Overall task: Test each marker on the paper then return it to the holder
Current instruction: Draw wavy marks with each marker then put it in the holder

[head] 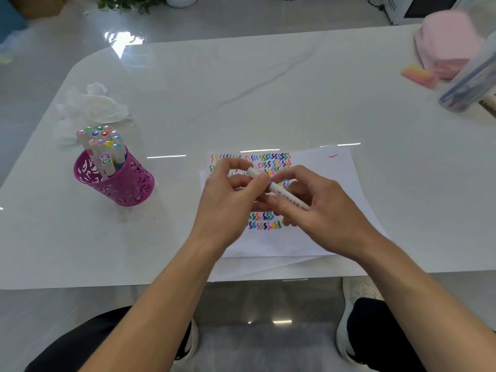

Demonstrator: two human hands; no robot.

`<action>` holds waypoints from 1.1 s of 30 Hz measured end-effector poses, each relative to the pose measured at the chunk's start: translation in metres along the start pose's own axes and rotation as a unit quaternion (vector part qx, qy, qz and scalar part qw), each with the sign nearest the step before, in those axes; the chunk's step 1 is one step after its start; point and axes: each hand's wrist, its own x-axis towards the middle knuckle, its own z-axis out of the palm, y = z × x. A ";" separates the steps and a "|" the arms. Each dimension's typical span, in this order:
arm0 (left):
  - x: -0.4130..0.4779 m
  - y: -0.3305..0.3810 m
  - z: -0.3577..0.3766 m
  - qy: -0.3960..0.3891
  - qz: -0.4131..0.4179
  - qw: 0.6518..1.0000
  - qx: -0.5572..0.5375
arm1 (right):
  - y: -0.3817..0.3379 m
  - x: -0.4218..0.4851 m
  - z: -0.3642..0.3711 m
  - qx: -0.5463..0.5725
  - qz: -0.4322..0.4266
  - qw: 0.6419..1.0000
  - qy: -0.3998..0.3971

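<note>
A white marker (279, 189) lies slanted between both hands, above the paper (332, 170). My left hand (230, 200) pinches its upper capped end with fingers and thumb. My right hand (319, 202) grips the barrel lower down. The paper, a small stack of white sheets, carries rows of coloured zigzag strokes and one pink stroke near its top right corner. The magenta perforated holder (126, 183) stands to the left on the table and holds several white markers (103, 146) with coloured cap ends.
Crumpled white tissue (88, 106) lies behind the holder. At the far right are a pink cloth bundle (448, 44), a pink-yellow eraser (420, 75) and a clear tube (469, 84) of pens. The white table's front edge (107, 284) runs just above my knees.
</note>
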 end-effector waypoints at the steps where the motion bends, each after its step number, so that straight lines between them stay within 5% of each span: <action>1: -0.002 -0.001 0.000 -0.005 -0.009 1.000 0.008 | -0.001 -0.003 -0.002 -0.014 0.005 1.000 -0.008; 9: -0.026 -0.024 -0.001 -0.111 -0.082 0.978 0.158 | 0.006 -0.026 -0.009 -0.247 0.020 0.967 -0.065; 14: -0.024 -0.030 -0.004 -0.160 -0.034 0.948 0.274 | 0.014 -0.026 -0.009 -0.239 0.030 0.967 -0.079; 33: -0.007 -0.030 0.004 -0.077 0.072 0.948 0.299 | 0.025 -0.017 -0.002 -0.285 -0.006 0.959 -0.010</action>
